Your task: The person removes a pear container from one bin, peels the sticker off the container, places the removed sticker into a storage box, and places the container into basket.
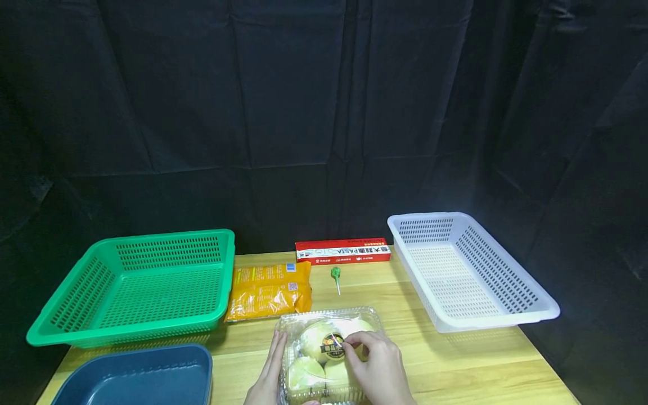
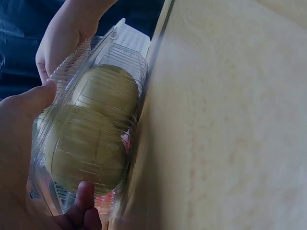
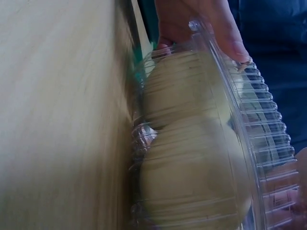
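Clear box (image 1: 331, 315) right up front, sitting flat on the table (image 1: 471, 365), pale round fruit (image 1: 306, 374) showing through its lid, and both hands are on it! Left hand (image 1: 269, 374) at the box's left side: its grip is wrapped round the near corner, thumb up on the lid's rim, fingers bent along the wall, as the left wrist view shows. That looks like bracing, to stop so light a shell sliding. Right hand (image 1: 381, 363) lies over the box's right half, its grip pinched together, thumb against fingertip, on the edge of the dark label (image 1: 332, 345). A fine hold for something so thin, I'd say; whether that edge has lifted, I can't tell.

Out from the box now! Just beyond its far left corner, an orange bag (image 1: 270, 292) lies flat, which should keep it settled. Straight beyond the box, a green lollipop (image 1: 336, 275), stick pointing back toward it, and past that a red carton (image 1: 344, 252) lying lengthwise. Two baskets flank the box: the green basket (image 1: 162, 292) farther out to its left, the white basket (image 1: 450, 281) beyond it to the right, both mouth up, ready to take things by the look of them. Left of the box, nearer than the green basket, a blue tray (image 1: 152, 388).
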### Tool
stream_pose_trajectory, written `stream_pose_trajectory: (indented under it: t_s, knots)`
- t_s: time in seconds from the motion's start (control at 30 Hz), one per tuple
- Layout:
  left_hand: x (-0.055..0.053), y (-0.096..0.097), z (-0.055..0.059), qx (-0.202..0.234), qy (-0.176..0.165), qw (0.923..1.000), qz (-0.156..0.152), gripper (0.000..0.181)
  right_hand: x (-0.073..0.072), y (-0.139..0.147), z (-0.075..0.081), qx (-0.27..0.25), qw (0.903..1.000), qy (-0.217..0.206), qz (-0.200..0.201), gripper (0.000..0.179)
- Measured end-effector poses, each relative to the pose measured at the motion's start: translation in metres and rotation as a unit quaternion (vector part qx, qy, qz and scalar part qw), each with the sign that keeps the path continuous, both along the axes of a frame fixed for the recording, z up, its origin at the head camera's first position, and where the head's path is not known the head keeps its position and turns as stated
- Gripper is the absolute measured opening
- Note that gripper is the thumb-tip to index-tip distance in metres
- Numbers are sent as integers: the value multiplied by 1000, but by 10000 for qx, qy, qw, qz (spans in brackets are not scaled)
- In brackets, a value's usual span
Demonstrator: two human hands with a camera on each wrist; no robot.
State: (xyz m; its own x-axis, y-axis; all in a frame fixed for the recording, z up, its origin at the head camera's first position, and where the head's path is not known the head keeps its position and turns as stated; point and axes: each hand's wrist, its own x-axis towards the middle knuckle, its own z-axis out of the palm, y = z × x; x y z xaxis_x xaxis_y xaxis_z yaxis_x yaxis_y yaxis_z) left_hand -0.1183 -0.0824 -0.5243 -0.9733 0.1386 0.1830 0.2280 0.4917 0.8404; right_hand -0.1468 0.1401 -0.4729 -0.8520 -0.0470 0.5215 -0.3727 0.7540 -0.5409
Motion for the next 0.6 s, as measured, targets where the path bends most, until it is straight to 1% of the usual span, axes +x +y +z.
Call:
stream_pose_trajectory:
  t_s: [0.2, 0.37, 0.47, 0.6]
  knots:
    - [0, -1, -1, -59, 70, 10000, 11, 130, -1, 2, 4, -378, 9976, -568, 109, 15]
    - [0, 0, -2, -65, 126, 9999, 58, 131, -1, 5, 8, -698, 9941, -794, 232, 14]
    - [1, 0, -1, -89, 127, 9999, 65, 130, -1, 7, 10, -986, 9897, -986, 318, 13]
    - [1, -2, 0, -95, 101, 9999, -8, 131, -2, 10, 14, -1394, 9806, -1331, 366, 11]
